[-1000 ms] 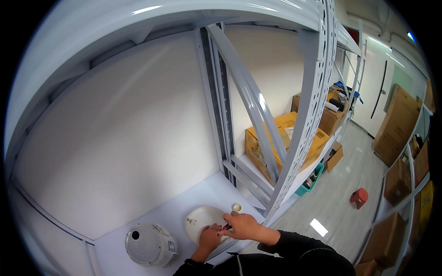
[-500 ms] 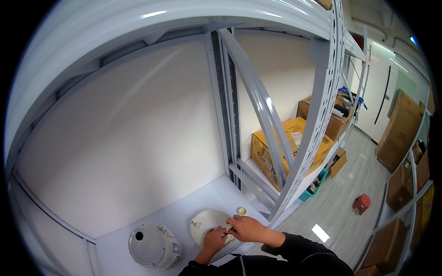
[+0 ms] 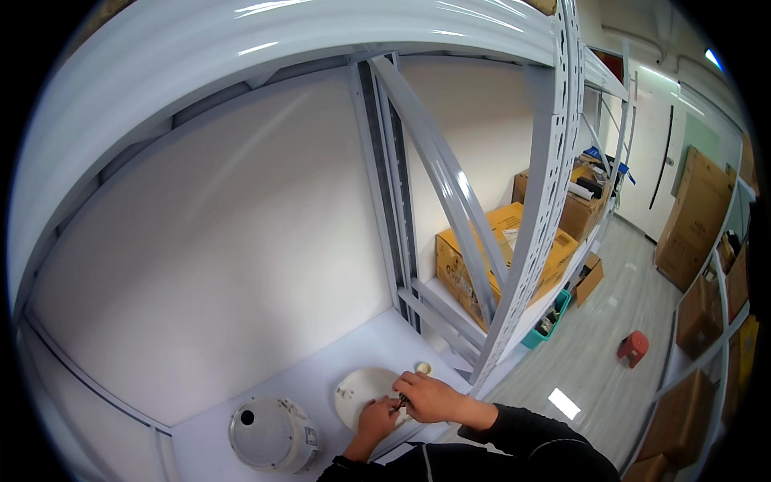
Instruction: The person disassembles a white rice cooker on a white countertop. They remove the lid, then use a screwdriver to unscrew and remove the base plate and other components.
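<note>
We have a small dark and reddish object (image 3: 402, 401) above a round white plate (image 3: 365, 391), our right hand (image 3: 432, 398) pinched closed on it; whether our left hand (image 3: 377, 418) grips it, we cannot tell. Left stands a white bucket (image 3: 265, 435).

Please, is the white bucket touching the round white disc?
Apart. The head view shows a strip of shelf between the bucket and the disc.
</note>
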The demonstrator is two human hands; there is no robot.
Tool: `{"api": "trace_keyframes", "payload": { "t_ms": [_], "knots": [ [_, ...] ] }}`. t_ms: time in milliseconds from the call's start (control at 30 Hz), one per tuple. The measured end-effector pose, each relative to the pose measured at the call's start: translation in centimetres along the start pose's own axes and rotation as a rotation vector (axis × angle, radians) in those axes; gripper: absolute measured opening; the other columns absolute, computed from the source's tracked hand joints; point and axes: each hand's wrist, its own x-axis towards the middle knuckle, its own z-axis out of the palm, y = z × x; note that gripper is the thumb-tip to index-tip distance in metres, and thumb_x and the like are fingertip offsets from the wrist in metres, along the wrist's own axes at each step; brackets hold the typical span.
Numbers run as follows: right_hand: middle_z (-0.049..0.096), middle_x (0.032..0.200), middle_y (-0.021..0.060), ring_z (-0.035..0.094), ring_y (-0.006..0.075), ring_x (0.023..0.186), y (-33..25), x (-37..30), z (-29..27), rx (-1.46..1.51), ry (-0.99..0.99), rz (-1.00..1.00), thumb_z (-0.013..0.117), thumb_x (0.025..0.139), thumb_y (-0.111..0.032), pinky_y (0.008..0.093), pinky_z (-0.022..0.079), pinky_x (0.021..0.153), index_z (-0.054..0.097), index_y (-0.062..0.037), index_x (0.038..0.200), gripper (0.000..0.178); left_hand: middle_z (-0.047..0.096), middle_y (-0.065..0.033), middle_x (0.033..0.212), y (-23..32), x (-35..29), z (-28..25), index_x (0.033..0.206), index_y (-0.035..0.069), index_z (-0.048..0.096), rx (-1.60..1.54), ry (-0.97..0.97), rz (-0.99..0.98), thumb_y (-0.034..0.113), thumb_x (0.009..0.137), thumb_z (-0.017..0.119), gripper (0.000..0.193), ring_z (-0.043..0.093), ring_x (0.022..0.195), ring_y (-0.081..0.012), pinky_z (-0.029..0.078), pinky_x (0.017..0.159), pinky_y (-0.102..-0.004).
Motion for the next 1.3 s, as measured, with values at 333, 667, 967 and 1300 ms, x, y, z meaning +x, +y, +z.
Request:
{"api": "trace_keyframes", "payload": {
  "t_ms": [333,667,967,1300],
  "knots": [
    [0.066,0.101,0.0168,0.071,0.0414,0.085,-0.4,0.1,0.1,0.027,-0.022,0.080,0.074,0.094,-0.024,0.0488,0.059,0.076,0.064,-0.0066,0.117,0.030,0.074,-0.0064,0.132,0.3,-0.3,-0.2,0.122,0.015,0.074,0.015,0.021,0.018,0.022,0.093,0.072,0.031,0.062,0.137,-0.0286,0.042,0.116,-0.0529],
    [0.069,0.107,0.0161,0.071,0.0410,0.091,-0.4,0.2,-1.1,0.128,-0.088,0.082,0.075,0.094,-0.022,0.0486,0.057,0.078,0.065,-0.0067,0.116,0.028,0.079,-0.0083,0.102,1.5,0.8,-1.6,0.105,0.014,0.078,0.021,0.015,-0.040,0.026,0.087,0.078,0.022,0.074,0.101,-0.0332,0.056,0.087,-0.0489],
    [0.070,0.106,0.0164,0.070,0.0406,0.090,-0.5,0.5,-5.4,0.218,0.162,0.120,0.077,0.095,-0.015,0.0440,0.057,0.079,0.067,-0.0049,0.114,0.024,0.077,-0.0115,0.098,-0.2,1.7,-0.3,0.100,0.012,0.076,-0.080,0.202,0.055,0.031,0.087,0.079,0.023,0.073,0.091,-0.0377,0.057,0.081,-0.0496],
    [0.071,0.112,0.0176,0.070,0.0408,0.101,0.8,-0.8,-7.5,0.217,0.387,0.020,0.079,0.089,-0.008,0.0425,0.058,0.085,0.066,-0.0039,0.117,0.031,0.065,-0.0117,0.107,4.9,4.2,-1.3,0.094,0.009,0.073,0.045,0.418,0.098,0.020,0.088,0.078,0.013,0.061,0.104,-0.0365,0.051,0.092,-0.0480]
  ]
}}
